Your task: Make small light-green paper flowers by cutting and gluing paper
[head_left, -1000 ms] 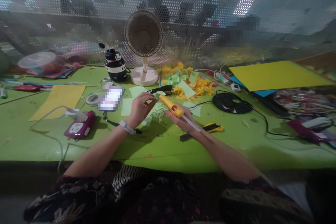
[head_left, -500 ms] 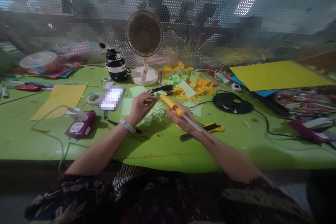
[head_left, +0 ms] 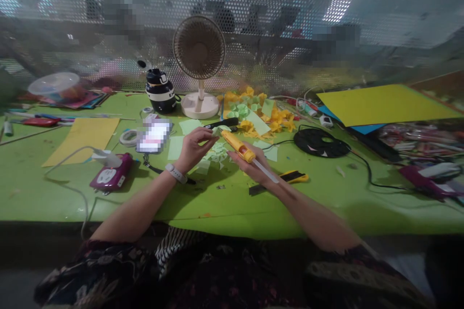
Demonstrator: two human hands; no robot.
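My right hand [head_left: 250, 163] grips a yellow glue gun [head_left: 238, 146] with a clear glue stick [head_left: 266, 171] poking out of its back end. Its nozzle points up and left toward my left hand [head_left: 192, 148]. My left hand pinches a small pale green paper piece [head_left: 219, 130] right at the nozzle tip. A white watch band [head_left: 176, 174] sits on my left wrist. Both hands hover over the green table [head_left: 224, 198], above a scatter of pale green paper cuttings [head_left: 215, 153].
A small desk fan [head_left: 199, 65] and a black-and-white bottle [head_left: 159, 91] stand at the back. Yellow and green paper flowers [head_left: 261, 115] lie behind my hands. A purple power strip [head_left: 111, 175], tape roll [head_left: 128, 137], yellow sheet [head_left: 81, 138], black disc [head_left: 319, 142] and yellow cutter [head_left: 292, 176] lie around.
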